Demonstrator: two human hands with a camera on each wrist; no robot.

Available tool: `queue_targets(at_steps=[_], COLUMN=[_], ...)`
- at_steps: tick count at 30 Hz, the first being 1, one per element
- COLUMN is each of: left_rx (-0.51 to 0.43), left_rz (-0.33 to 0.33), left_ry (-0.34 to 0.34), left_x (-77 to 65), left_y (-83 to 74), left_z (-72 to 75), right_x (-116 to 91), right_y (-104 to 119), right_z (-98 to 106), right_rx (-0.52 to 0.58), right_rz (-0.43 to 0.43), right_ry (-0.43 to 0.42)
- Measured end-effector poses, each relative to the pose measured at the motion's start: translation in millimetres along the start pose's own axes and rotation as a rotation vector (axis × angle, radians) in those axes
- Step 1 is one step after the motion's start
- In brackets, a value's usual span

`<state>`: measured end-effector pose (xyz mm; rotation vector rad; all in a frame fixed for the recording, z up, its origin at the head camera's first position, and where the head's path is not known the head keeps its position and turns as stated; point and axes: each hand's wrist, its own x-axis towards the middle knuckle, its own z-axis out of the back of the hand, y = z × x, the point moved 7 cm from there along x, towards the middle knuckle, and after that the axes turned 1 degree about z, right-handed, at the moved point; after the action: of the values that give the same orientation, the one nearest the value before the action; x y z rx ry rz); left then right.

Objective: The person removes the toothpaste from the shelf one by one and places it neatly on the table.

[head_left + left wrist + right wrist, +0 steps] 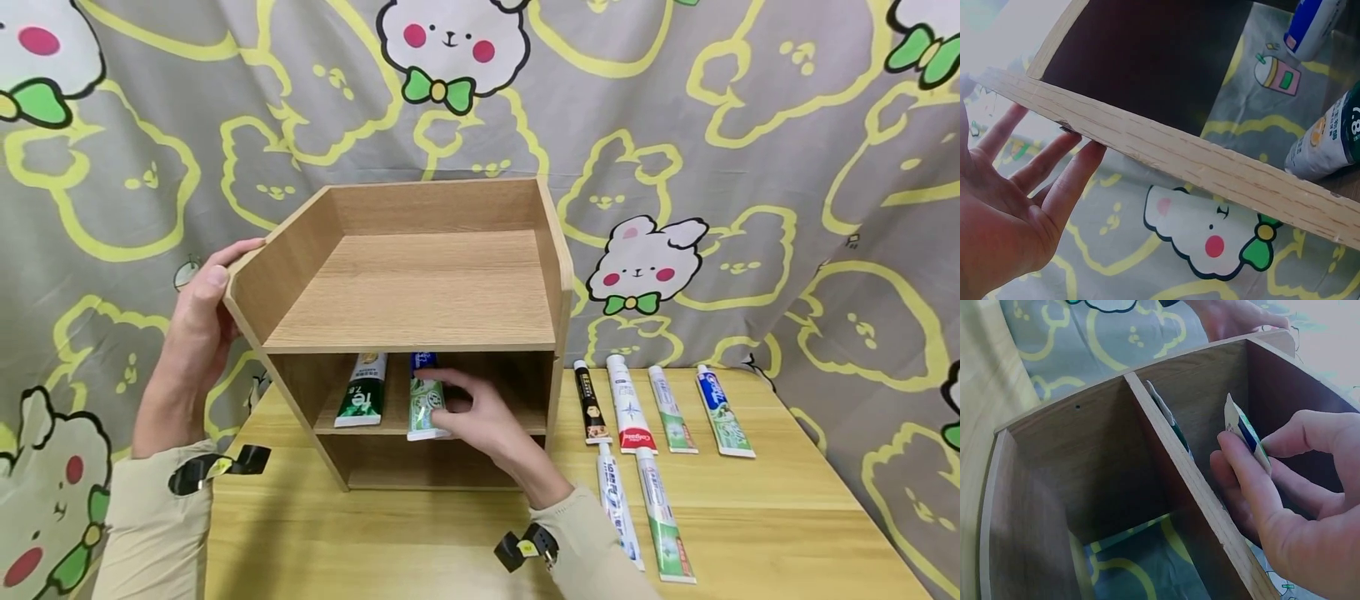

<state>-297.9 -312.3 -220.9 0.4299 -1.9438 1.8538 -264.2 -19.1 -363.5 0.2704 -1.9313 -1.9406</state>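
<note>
A small wooden shelf unit [442, 287] stands on the table. My left hand [197, 321] grips the unit's left side panel, with the fingertips at the panel's edge in the left wrist view. My right hand [483, 421] pinches a green, white and blue toothpaste tube [425, 408] between thumb and fingers, inside the middle compartment. This tube's flat end points toward me, jutting slightly past the shelf board. To its left lies a dark green and white toothpaste tube [362, 396], flat on the same board. The right wrist view shows the held tube [1247, 434] edge-on.
Several toothpaste tubes lie right of the unit, among them a black one [591, 402], a red and white one [630, 406] and a blue and green one [723, 412]. Behind hangs a grey patterned curtain [637, 100]. The unit's lower compartment [427, 467] is beneath the board.
</note>
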Motion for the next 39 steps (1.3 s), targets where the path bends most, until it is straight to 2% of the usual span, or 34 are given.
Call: queue_targets(at_steps=[7, 15, 23, 26, 30, 39], left_rx=[-0.002, -0.014, -0.010, -0.013, -0.012, -0.027], left_rz=[-0.008, -0.003, -0.001, 0.000, -0.004, -0.005], left_ry=[-0.009, -0.019, -0.001, -0.010, -0.010, -0.006], left_x=[0.5, 1.2, 1.1, 0.9, 0.4, 1.5], left_y=[0.5, 0.5, 0.8, 0.3, -0.7, 0.5], left_z=[-0.1, -0.8, -0.4, -1.0, -1.1, -1.7], right_x=[-10, -20, -29, -33, -39, -56], right_y=[-2, -4, -7, -7, -7, -6], right_z=[-2, -5, -10, -11, -12, -17], right_rx=[0.055, 0.095, 0.290, 0.327, 0.300, 0.132], right_rz=[0.030, 0.041, 0.019, 0.022, 0.043, 0.173], right_ry=[0.067, 0.084, 0.189, 0.213, 0.213, 0.193])
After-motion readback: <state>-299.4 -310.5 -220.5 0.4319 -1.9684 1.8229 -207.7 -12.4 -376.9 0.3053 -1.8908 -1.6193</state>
